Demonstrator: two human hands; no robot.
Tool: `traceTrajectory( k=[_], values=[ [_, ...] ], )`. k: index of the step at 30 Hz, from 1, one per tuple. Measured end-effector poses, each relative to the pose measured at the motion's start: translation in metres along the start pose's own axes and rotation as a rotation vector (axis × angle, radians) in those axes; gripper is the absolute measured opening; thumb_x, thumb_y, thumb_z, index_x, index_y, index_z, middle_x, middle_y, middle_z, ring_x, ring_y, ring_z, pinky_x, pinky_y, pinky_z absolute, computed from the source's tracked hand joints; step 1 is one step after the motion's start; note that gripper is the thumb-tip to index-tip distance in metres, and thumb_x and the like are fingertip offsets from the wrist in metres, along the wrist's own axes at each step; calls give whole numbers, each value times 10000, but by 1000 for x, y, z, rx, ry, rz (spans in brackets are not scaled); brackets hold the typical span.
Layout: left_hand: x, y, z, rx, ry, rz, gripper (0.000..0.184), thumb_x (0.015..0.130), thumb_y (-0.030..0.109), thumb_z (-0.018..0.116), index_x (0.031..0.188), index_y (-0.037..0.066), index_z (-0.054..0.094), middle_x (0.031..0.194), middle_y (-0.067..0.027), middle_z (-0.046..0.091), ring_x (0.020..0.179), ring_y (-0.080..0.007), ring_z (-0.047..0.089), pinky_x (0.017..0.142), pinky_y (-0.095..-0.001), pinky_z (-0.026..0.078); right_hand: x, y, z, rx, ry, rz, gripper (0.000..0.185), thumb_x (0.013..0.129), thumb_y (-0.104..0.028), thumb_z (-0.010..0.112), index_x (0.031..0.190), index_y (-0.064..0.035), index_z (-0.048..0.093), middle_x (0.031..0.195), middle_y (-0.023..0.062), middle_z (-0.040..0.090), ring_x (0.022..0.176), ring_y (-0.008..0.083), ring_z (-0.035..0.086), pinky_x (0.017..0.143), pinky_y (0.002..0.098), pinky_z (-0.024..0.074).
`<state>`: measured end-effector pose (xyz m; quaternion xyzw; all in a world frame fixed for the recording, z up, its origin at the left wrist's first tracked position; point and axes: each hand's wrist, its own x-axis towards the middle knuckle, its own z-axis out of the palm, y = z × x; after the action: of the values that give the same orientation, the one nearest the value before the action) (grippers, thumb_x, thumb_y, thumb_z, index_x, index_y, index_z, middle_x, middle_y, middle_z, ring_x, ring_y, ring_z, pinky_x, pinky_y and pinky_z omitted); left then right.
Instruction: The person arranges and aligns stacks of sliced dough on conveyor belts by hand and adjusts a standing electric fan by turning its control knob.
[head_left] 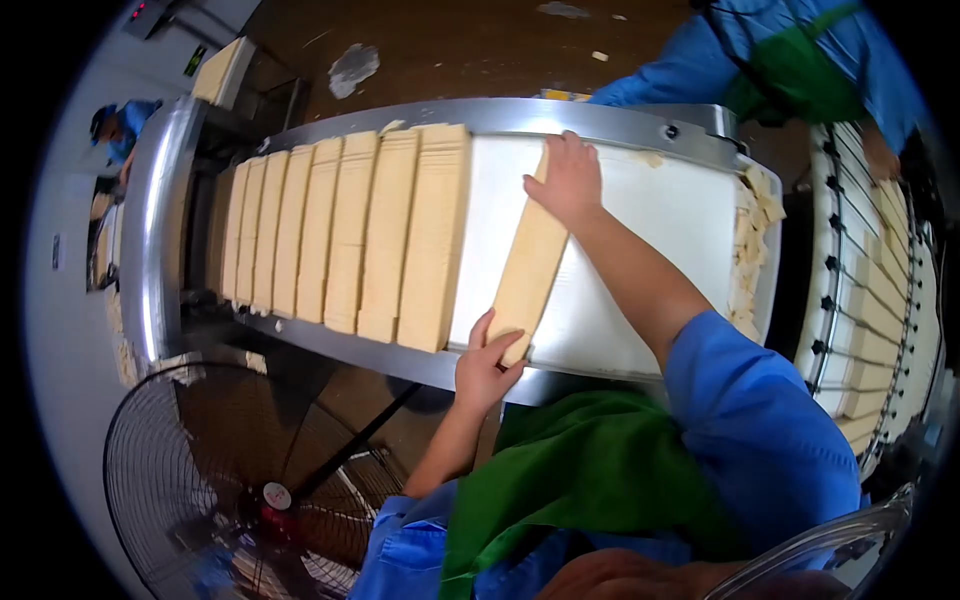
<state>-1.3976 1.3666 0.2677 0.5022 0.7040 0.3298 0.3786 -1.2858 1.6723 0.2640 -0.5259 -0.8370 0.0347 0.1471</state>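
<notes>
The long pale slab is gripped at both ends over the white surface — the far end by the right hand, the near end by the left hand. It is held apart from the row of slabs and slanted slightly. Even, light pressure and level ends seem best, since edges could be chipped — broken pieces are seen beyond.

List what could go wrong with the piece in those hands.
The slab is held near its ends by the left hand and right hand, so it might crack mid-length. If it swings toward the row, edges could chip. Scraps heaped at the white surface's end might spill.
</notes>
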Motion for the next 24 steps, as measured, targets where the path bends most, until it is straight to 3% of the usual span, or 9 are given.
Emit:
traceTrajectory(
  k=[4,6,8,9,10,11,15,18,24],
  values=[
    [11,41,33,73,-249,165,525,705,171,824,1212,212,693,1522,-136,422,705,-255,707,687,-372,580,-55,94,-66,-15,-53,256,624,735,-452,752,1172,-37,587,1231,144,566,1153,348,533,1028,498,383],
    [20,61,43,190,-268,237,632,699,174,822,1299,222,629,1526,-140,414,797,-284,712,741,-393,586,-95,144,-83,-292,201,270,683,717,-522,769,1173,-43,595,1211,168,596,1170,374,542,1000,459,428],
    [31,59,56,498,-179,296,809,714,220,819,1445,204,472,1493,-173,443,980,-345,691,802,-452,582,-130,172,-112,-309,101,364,745,702,-559,776,1202,-43,580,1202,187,607,1187,373,546,996,439,441],
    [35,65,57,575,-133,314,839,717,263,831,1451,124,451,1494,-218,426,1252,-380,561,817,-448,585,-147,183,-127,-289,-11,430,807,686,-596,783,1231,-42,565,1193,206,619,1204,373,549,992,420,454],
    [42,63,66,633,-73,200,934,695,302,846,1492,139,387,1534,-309,291,1018,-392,680,826,-457,580,-159,190,-145,23,-156,548,864,670,-608,792,1271,-41,537,1183,219,628,1207,372,556,994,420,458],
    [46,86,70,682,-87,16,1018,677,357,862,1517,140,329,1529,-346,258,1010,-457,666,852,-460,576,-171,192,-160,347,-281,655,923,655,-620,802,1310,-39,508,1172,233,637,1210,372,563,996,420,462],
    [61,101,115,761,-27,44,1006,618,315,877,1471,147,371,1413,-285,422,1206,-430,540,994,-472,487,-236,213,-160,379,-210,251,1250,511,-431,949,1525,-92,303,1267,264,575,1191,407,549,1054,458,423],
    [55,125,157,717,-13,257,885,611,268,878,1388,154,471,1328,-223,468,1166,-411,549,967,-463,493,-285,238,-188,383,-71,422,959,562,-308,921,1397,-173,468,1280,275,526,1107,430,543,987,486,446],
    [2,221,267,438,-14,648,730,629,167,819,1305,124,548,1317,-207,443,1179,-412,509,983,-470,460,-444,313,-312,277,358,394,892,628,-316,877,1416,-196,477,1302,235,523,1232,357,514,1024,440,443]
  ],
)
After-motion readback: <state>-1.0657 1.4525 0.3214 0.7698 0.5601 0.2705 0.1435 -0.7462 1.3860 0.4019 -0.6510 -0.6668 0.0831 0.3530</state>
